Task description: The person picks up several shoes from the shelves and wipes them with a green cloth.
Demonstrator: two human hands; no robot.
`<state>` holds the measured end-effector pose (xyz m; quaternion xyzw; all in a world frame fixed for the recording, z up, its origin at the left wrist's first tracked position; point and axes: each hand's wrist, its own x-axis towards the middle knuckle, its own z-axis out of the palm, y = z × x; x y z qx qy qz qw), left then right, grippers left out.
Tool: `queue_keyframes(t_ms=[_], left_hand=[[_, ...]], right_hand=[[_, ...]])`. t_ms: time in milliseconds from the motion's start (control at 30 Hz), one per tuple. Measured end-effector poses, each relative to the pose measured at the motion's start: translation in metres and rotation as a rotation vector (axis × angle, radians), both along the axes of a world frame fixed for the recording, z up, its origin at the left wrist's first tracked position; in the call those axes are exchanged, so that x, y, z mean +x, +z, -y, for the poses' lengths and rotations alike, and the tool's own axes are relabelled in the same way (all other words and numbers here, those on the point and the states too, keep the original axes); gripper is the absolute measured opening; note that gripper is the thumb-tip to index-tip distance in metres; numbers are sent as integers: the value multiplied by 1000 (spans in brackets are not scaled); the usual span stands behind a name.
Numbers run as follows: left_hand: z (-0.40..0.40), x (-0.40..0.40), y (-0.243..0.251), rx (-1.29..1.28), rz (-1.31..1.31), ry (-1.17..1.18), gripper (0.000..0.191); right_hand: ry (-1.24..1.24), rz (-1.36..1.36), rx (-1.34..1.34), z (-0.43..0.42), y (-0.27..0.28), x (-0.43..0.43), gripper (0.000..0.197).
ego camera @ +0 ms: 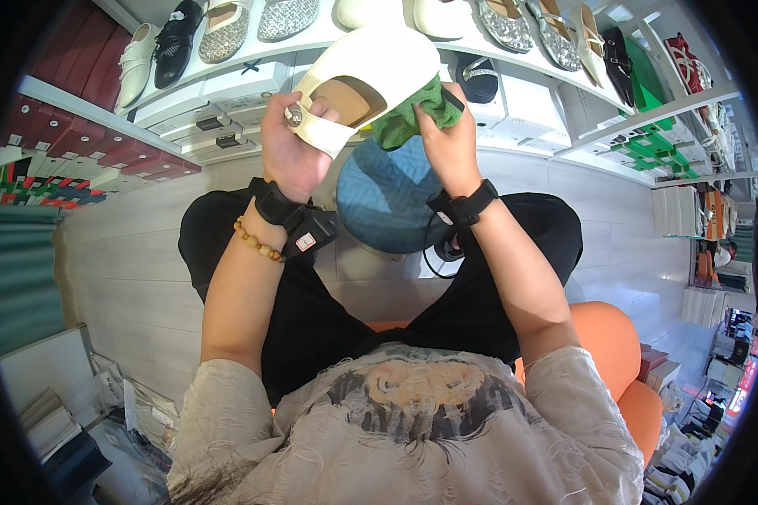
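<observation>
My left hand (294, 142) grips a cream strap shoe (385, 60) at its heel end, with some fingers inside the opening. A round metallic button sits on the strap near my thumb, and the tan insole shows through the opening. My right hand (451, 136) holds a bunched green cloth (410, 117) against the side of the shoe near the toe. Both hands are raised over a round blue padded stool (385, 196) that stands between my knees.
A white shelf (347, 50) ahead carries several shoes, with white shoeboxes (240, 95) beneath it. Dark red boxes (76, 142) line the left rack; green boxes (657, 148) fill the right one. An orange chair (606, 347) is under me. Wrapped packages (148, 410) lie at lower left.
</observation>
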<state>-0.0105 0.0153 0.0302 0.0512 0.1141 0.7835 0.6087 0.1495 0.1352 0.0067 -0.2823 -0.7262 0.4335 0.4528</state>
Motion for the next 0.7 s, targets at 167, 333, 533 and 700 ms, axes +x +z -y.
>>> queue_keyframes(t_ms=[167, 333, 533, 700], left_hand=[[-1, 6, 4, -76, -81, 93, 13], [1, 4, -1, -87, -51, 102, 13], [0, 6, 2, -96, -95, 146, 13], [1, -3, -13, 1, -115, 12, 17]], right_hand=[[171, 63, -138, 10, -31, -3, 31], [279, 192, -11, 29, -20, -6, 36], [117, -42, -220, 1, -15, -3, 25], [183, 89, -252, 6, -14, -1, 21]])
